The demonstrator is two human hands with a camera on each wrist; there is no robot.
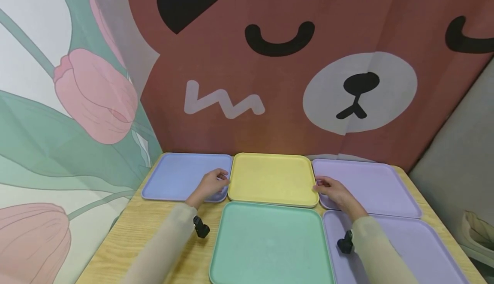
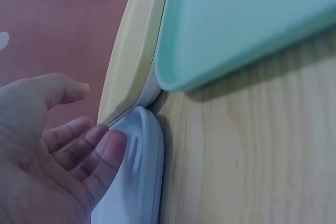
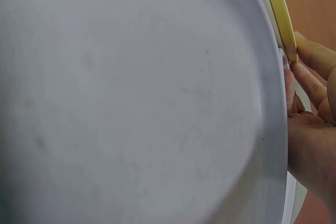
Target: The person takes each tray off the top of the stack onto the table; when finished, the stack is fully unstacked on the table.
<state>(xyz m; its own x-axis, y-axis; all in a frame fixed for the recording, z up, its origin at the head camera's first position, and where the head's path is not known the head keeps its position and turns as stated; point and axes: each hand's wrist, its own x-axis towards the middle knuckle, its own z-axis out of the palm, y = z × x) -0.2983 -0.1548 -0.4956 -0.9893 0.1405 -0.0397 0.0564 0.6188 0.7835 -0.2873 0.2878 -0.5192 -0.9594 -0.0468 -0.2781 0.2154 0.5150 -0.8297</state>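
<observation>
A yellow tray (image 1: 273, 179) lies at the middle back of the table. My left hand (image 1: 211, 184) is at its left edge, above the blue tray (image 1: 181, 172). In the left wrist view the left fingers (image 2: 113, 148) are loosely bent near the corner where both trays meet, with the thumb apart. My right hand (image 1: 335, 191) is at the yellow tray's right edge; in the right wrist view its thumb and a finger (image 3: 310, 80) pinch that rim. Below the right hand lies a purple tray (image 1: 370, 185). A green tray (image 1: 272, 241) sits directly in front of the yellow one.
Another purple tray (image 1: 409, 241) lies at the front right, beneath the right forearm. The trays rest on a wooden table (image 1: 131, 241). Behind it hangs a brown cloth (image 1: 278, 134) with a bear face, and a tulip-patterned curtain (image 1: 92, 95) hangs at the left.
</observation>
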